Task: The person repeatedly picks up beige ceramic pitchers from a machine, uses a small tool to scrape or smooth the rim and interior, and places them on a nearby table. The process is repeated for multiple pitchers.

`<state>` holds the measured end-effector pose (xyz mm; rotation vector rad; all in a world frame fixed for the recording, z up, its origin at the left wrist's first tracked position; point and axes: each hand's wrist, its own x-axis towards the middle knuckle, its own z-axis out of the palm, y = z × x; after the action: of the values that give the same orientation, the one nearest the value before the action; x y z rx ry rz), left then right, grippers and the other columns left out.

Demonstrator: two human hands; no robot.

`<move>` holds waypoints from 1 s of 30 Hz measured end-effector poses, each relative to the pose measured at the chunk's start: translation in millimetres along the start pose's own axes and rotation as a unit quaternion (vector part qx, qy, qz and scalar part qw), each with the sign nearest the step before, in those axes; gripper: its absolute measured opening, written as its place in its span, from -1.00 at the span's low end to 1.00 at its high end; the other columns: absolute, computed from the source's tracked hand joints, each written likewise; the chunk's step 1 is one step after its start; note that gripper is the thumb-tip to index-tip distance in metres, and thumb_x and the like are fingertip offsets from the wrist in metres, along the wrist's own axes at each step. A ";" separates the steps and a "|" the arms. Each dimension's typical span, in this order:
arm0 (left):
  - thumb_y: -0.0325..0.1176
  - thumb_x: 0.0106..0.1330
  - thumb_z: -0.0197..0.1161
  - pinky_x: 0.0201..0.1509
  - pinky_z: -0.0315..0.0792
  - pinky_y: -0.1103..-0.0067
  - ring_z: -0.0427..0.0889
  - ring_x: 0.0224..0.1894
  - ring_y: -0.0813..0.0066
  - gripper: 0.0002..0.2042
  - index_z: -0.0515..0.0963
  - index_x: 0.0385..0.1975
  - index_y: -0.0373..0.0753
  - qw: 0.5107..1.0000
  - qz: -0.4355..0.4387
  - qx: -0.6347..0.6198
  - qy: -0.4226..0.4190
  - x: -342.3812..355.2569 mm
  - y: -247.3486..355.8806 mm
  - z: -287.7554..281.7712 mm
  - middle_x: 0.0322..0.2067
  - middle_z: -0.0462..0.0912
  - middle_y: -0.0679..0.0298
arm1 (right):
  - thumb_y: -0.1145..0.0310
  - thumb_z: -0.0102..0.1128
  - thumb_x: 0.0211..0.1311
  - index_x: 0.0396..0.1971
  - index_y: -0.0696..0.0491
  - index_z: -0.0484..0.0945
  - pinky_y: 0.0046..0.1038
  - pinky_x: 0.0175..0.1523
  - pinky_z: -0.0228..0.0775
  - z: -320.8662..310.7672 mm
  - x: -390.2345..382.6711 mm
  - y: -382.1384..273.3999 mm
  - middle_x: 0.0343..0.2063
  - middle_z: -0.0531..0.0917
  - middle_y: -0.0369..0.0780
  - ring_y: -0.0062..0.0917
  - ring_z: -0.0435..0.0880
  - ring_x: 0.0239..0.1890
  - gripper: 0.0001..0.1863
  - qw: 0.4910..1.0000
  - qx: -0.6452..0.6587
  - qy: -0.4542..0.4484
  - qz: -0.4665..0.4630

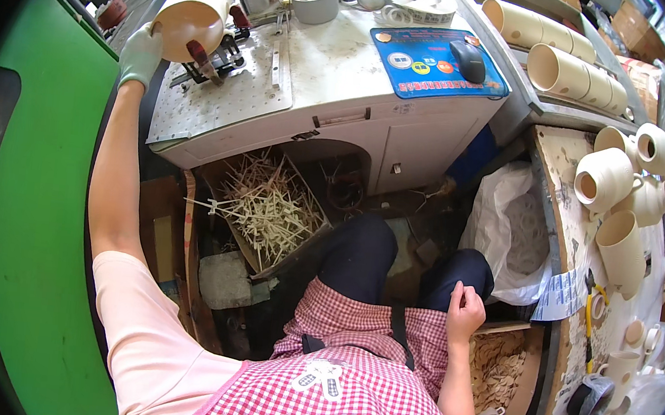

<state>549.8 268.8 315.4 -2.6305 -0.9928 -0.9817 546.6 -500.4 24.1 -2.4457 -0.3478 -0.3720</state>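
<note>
"At the left end of a scuffed white worktop, what is in play?"

"A cream, round-walled vessel, ceramic by its look, tipped on its side with its open mouth toward the near side. It sits at a black metal fixture with reddish-brown pads, above a pale perforated metal plate."

"And the hands?"

"The left hand, in a pale glove, reaches to the vessel's left side and touches it near the rim; whether it is clamped there or only steadies the wall, the view does not tell. The right hand, bare, rests by the dark-clad right leg, fingers drawn together, no object visible in it."

"How is such a piece likely to handle?"

"Probably fairly light, hollow and stiff, with no give in the wall. The smooth surface may slide under a glove, and if it is ceramic, the rim could chip against the fixture."

"Best hold?"

"Likely around the outer wall, behind the rim, fingers spread and clear of the pads. Pinching the lip alone looks riskier."
</note>
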 end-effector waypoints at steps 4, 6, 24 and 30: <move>-0.11 0.51 0.02 -0.01 0.59 0.14 0.73 -0.04 -0.17 -0.60 0.59 0.17 -0.17 0.990 -0.003 0.137 0.022 3.6 -5.5 -6.0 -0.14 0.75 -0.12 | 0.34 0.32 0.37 -0.59 0.05 0.47 -0.18 -0.41 0.36 -1.8 2.8 -2.5 -0.64 0.51 -0.14 -0.19 0.58 -0.52 -0.67 1.000 0.014 -0.001 0.000; -0.23 0.52 0.05 -0.07 0.62 0.22 0.78 -0.10 -0.02 -0.64 0.59 0.21 -0.10 0.985 0.093 0.051 0.139 6.5 11.3 -17.3 -0.13 0.77 -0.02 | 0.35 0.35 0.33 -0.60 0.05 0.48 -0.18 -0.41 0.38 -2.7 4.0 -4.2 -0.64 0.53 -0.13 -0.18 0.59 -0.52 -0.68 1.000 0.022 0.012 -0.008; -0.05 0.50 0.17 -0.16 0.60 0.56 0.70 -0.35 0.48 -0.54 0.67 0.02 -0.40 0.827 0.202 -0.417 -0.320 25.0 595.0 83.5 -0.35 0.73 0.24 | 0.39 0.39 0.27 -0.66 0.04 0.41 -0.24 -0.50 0.34 -24.5 6.5 11.3 -0.68 0.49 -0.18 -0.25 0.54 -0.60 -0.64 0.997 0.057 0.039 0.043; -0.18 0.46 0.21 -0.46 0.49 0.52 0.62 -0.53 0.48 -0.67 0.73 -0.13 -0.35 0.803 0.207 -0.459 -0.319 47.6 636.8 114.2 -0.51 0.70 0.25 | 0.41 0.37 0.27 -0.67 0.04 0.39 -0.25 -0.52 0.28 -38.6 17.0 35.9 -0.71 0.44 -0.19 -0.27 0.48 -0.64 -0.63 0.994 0.071 0.027 0.083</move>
<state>1043.2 -152.2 305.0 -3.8783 0.1714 -0.5014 567.4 -549.3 39.6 -2.3016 -0.1404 -0.3297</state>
